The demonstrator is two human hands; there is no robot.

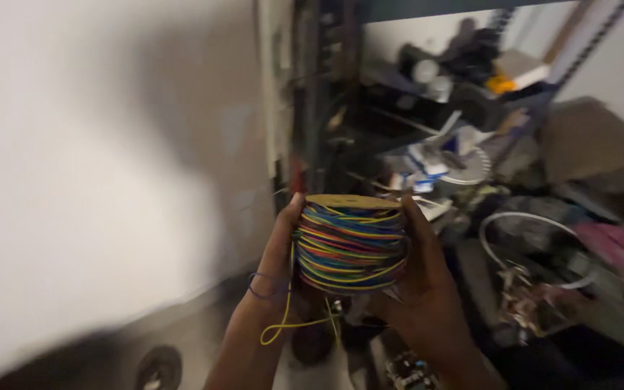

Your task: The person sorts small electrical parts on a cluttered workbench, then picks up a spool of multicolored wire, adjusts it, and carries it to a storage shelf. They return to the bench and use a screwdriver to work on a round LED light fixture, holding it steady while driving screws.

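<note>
A spool of multicoloured wire [350,245], wound in blue, yellow, red and green strands on a cardboard core, is held up in front of me between both hands. My left hand [277,254] presses on its left side, thumb near the top rim. My right hand [422,285] cups its right side and underside. A loose yellow strand [283,325] and a blue strand hang down over my left wrist.
A white wall [95,159] fills the left. A dark metal shelf rack [326,87] behind holds cluttered boxes and parts. A white cable loop [536,238] and a pink item [615,253] lie in a pile at right. The picture is blurred.
</note>
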